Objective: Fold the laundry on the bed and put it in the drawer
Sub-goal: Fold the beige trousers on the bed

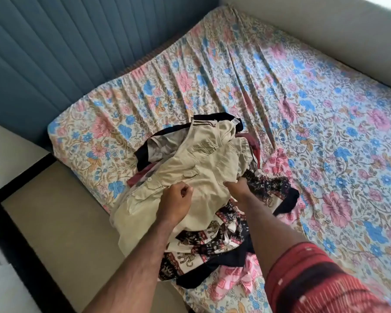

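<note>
A red patterned sleeve (pixel 314 274) is seen nearest, on the right arm. Beyond it, the left hand (pixel 175 199) is curled, pinching the cloth of a beige shirt (pixel 190 168), while the right hand (pixel 237 188) is closed on the same shirt's edge just beside it. The shirt lies on top of a heap of laundry (pixel 212 240) under and around both hands: one beige shirt, one dark elephant-print piece (pixel 203 242) below the hands, one pink patterned piece (pixel 242 276) nearer still, and dark garments beyond the hands whose number cannot be told. The heap rests on the bed (pixel 325 109), whose floral sheet stretches away past the hands to a blue headboard (pixel 54 53). Nothing is seen folded, and no drawer is in view; the task is judged barely begun, with the first garment only being picked out.
</note>
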